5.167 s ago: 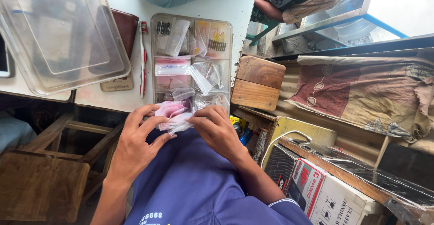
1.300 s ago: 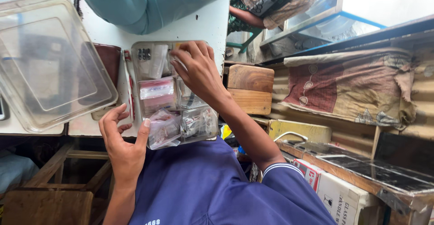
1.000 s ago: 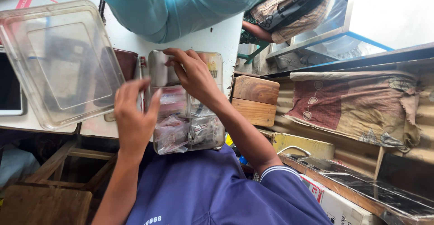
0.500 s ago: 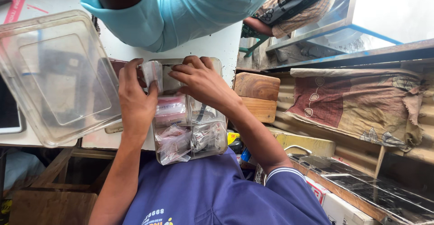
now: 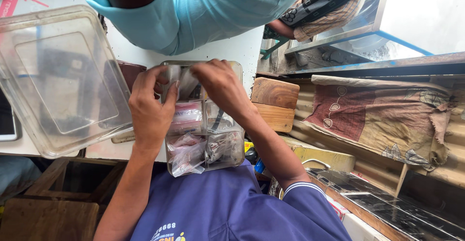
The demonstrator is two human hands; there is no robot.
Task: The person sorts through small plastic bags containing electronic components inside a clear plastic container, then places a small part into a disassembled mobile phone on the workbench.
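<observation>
Small clear packets [image 5: 180,82] are the item in hand: both hands are at the far compartments of a clear compartment box [image 5: 203,120] that overhangs the near edge of the white counter [image 5: 232,47], resting partly against the person's blue shirt.

Left to right:

- A large clear plastic lid [image 5: 58,81] lies flat on the counter, well apart from the work; the box is therefore already uncovered. A dark phone [image 5: 7,120] shows at the frame edge beside it.
- The left hand [image 5: 150,110] is pinched on a packet at the far-left compartment, thumb and fingers closed around its edge.
- The right hand [image 5: 218,86] is curled over the far-right compartment, fingertips meeting the same cluster of packets (whether it grips one or only steadies them cannot be told).
- The middle compartment holds a pink-labelled packet [image 5: 186,115]; the near compartments hold crumpled bags of small parts [image 5: 203,149], untouched and in place.
- Wooden blocks [image 5: 275,103] sit just beside the box on the right.
- Another person's light-blue sleeve [image 5: 193,13] leans on the counter across from the box.

Judgement: sorting is mid-course. The box is open and mostly filled; the far row is being handled, and the lid remains off.
</observation>
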